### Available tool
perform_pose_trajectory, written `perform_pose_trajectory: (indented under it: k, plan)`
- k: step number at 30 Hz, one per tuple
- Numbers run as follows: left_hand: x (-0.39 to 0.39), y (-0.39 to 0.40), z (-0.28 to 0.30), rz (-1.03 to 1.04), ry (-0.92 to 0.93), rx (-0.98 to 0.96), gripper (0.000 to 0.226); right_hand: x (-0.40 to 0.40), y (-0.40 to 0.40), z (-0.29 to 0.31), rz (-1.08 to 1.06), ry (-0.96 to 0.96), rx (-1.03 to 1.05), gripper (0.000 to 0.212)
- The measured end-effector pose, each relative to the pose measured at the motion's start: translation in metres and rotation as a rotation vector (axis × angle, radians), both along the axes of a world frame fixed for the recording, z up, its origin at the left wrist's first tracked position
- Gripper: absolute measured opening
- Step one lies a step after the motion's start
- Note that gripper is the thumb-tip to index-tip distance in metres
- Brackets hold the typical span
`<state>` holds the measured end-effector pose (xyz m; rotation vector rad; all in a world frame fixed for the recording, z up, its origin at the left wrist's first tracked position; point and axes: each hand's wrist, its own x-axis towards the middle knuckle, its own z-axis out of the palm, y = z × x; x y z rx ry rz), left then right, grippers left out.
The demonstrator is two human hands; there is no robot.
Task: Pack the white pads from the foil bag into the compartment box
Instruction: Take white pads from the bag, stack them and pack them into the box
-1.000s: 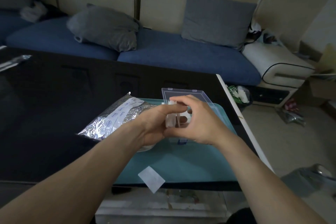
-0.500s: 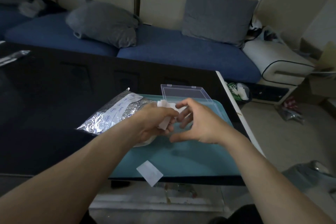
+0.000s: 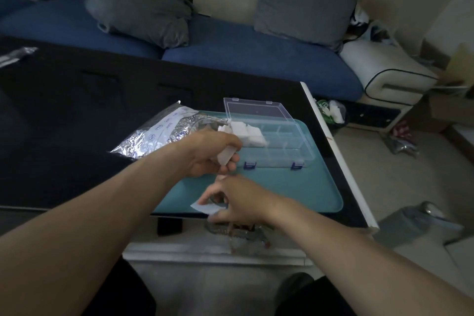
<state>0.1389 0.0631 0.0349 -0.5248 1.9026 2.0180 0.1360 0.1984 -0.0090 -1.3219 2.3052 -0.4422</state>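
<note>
The left hand closes its grip on a white pad beside the open compartment box, whose left compartments hold pads. The right hand pinches a loose pad at the teal mat's near edge. The foil bag lies at the mat's left edge.

Left hand and right hand pinching

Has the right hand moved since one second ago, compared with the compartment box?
Yes. The right hand has come away from the compartment box toward the near edge of the teal mat, where it now grips a loose white pad.
</note>
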Motion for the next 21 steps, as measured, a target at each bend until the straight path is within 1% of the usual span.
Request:
perform_pose_trajectory:
  k: [2, 3, 6, 8, 11, 12, 14, 16, 17, 19, 21]
  plan:
    - [0.002, 0.001, 0.001, 0.004, 0.007, 0.004, 0.012, -0.002, 0.002, 0.003, -0.025, -0.036, -0.022, 0.025]
    - [0.004, 0.001, 0.002, 0.005, 0.014, 0.012, 0.012, -0.003, 0.004, 0.007, -0.046, -0.077, -0.030, 0.021]
    - [0.006, 0.000, 0.009, -0.016, 0.031, 0.027, 0.012, -0.012, 0.021, 0.024, -0.166, -0.214, -0.081, 0.013]
    - [0.008, -0.002, 0.014, -0.036, 0.035, 0.048, 0.011, -0.019, 0.036, 0.041, -0.264, -0.256, -0.182, 0.012]
    - [0.008, -0.001, 0.016, -0.091, 0.029, 0.019, 0.011, -0.024, 0.057, 0.067, -0.389, -0.330, -0.453, 0.028]
    - [0.009, 0.001, 0.016, -0.128, 0.022, 0.003, 0.014, -0.024, 0.062, 0.073, -0.414, -0.346, -0.535, 0.034]
    - [0.011, 0.006, 0.016, -0.261, 0.005, 0.023, 0.026, -0.022, 0.064, 0.079, -0.457, -0.318, -0.635, 0.050]
    - [0.015, 0.011, 0.018, -0.384, -0.038, 0.089, 0.038, -0.020, 0.063, 0.080, -0.494, -0.254, -0.659, 0.068]
    - [0.016, 0.013, 0.018, -0.418, -0.056, 0.133, 0.044, -0.019, 0.061, 0.080, -0.497, -0.233, -0.640, 0.073]
    - [0.017, 0.016, 0.018, -0.447, -0.064, 0.222, 0.054, -0.017, 0.057, 0.079, -0.477, -0.234, -0.589, 0.076]
    - [0.016, 0.021, 0.018, -0.468, -0.051, 0.279, 0.059, -0.016, 0.057, 0.079, -0.460, -0.231, -0.539, 0.074]
